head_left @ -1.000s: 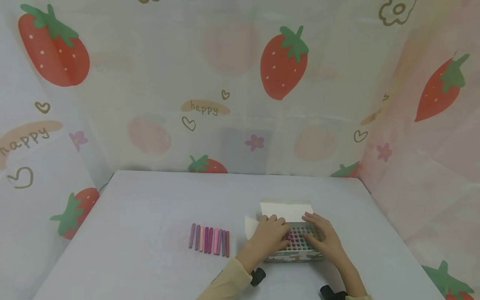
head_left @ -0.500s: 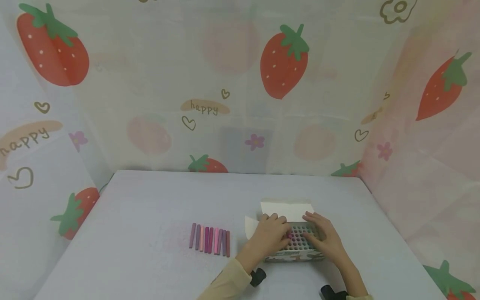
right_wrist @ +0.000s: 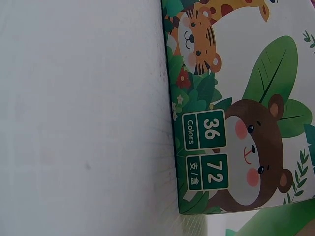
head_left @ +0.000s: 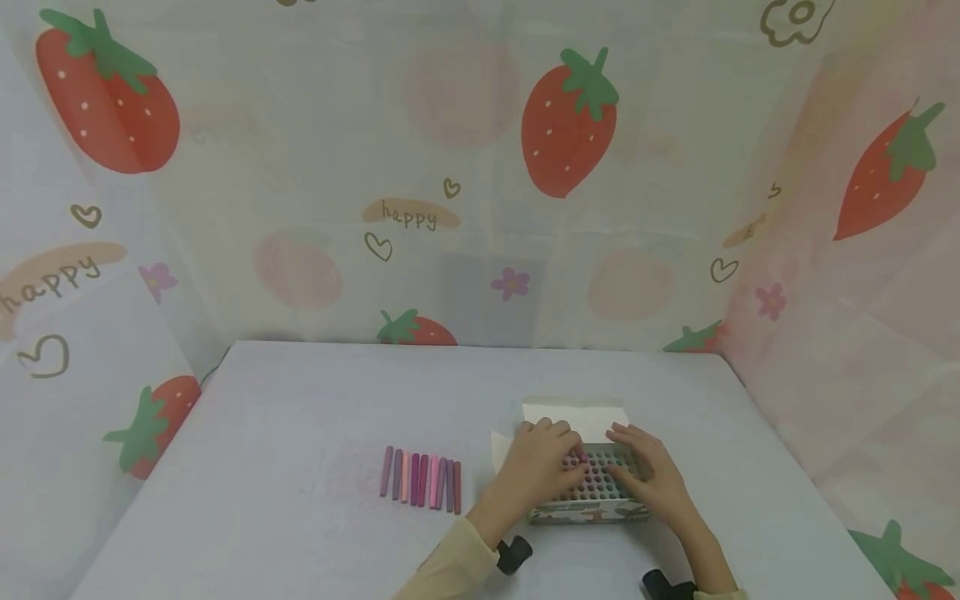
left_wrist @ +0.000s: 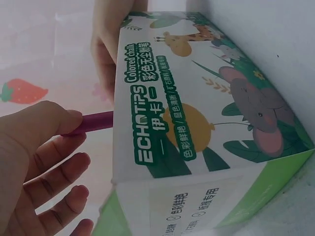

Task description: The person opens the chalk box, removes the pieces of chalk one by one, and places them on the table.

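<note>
A box of colored chalk [head_left: 588, 512] stands on the table with its lid [head_left: 577, 414] folded back and a grid of chalk ends showing. My left hand [head_left: 534, 471] is over the box's left half. Between its thumb and index finger it pinches a magenta chalk stick [left_wrist: 96, 122], whose lower end is hidden behind the box's front wall; the other fingers are loosely bent. At the box's right end, my right hand [head_left: 656, 477] rests with thumb and fingers spread, the thumb over the chalk ends and the fingertips near the lid. Only the box's printed front shows in the right wrist view.
Left of the box, several pink, purple and brownish chalk sticks [head_left: 421, 480] lie side by side in a row on the white table [head_left: 300, 400]. A strawberry-print curtain [head_left: 480, 167] surrounds the table at the back and sides.
My left hand has shifted slightly up and away with the magenta chalk stick, from the middle of the box's left part toward its back. The right hand and the row of sticks stay put.
</note>
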`<state>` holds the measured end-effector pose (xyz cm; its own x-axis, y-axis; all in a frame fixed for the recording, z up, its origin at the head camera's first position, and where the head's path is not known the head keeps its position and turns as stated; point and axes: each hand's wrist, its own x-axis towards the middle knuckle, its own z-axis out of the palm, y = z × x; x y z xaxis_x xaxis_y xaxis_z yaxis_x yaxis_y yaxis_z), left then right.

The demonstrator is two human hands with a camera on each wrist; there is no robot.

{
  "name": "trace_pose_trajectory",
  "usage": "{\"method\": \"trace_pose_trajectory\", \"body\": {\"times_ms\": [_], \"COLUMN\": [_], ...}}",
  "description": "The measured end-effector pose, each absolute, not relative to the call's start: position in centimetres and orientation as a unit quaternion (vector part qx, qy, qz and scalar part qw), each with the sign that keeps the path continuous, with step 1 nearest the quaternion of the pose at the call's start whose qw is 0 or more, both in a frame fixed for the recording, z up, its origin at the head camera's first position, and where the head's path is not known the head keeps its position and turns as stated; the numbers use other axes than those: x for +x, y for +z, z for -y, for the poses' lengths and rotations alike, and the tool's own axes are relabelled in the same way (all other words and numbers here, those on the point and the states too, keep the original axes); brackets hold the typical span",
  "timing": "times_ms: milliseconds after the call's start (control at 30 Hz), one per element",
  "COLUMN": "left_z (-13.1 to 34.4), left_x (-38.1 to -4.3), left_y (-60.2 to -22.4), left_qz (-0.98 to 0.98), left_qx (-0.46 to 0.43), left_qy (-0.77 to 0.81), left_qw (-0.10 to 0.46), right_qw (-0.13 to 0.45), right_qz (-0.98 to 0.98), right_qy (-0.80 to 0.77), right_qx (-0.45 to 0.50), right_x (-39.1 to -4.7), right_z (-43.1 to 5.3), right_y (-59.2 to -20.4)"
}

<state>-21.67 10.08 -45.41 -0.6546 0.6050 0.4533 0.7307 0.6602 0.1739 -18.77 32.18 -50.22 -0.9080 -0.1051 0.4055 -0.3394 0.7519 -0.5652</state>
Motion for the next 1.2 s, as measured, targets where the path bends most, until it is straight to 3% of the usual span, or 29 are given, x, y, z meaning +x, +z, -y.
{"method": "trace_pose_trajectory", "body": {"times_ms": [1200], "left_z": [-4.2], "left_x": [-22.8], "left_y": [-43.0], "left_qz": [0.865], "left_qx": [-0.313], "left_qy": [-0.330], "left_qw": [0.212], "right_qw": [0.183], "right_qz": [0.915], "right_qy": [0.337], "right_qx": [0.128], "right_x": [-18.7], "right_z": [-32.1], "right_y": [-50.1]}}
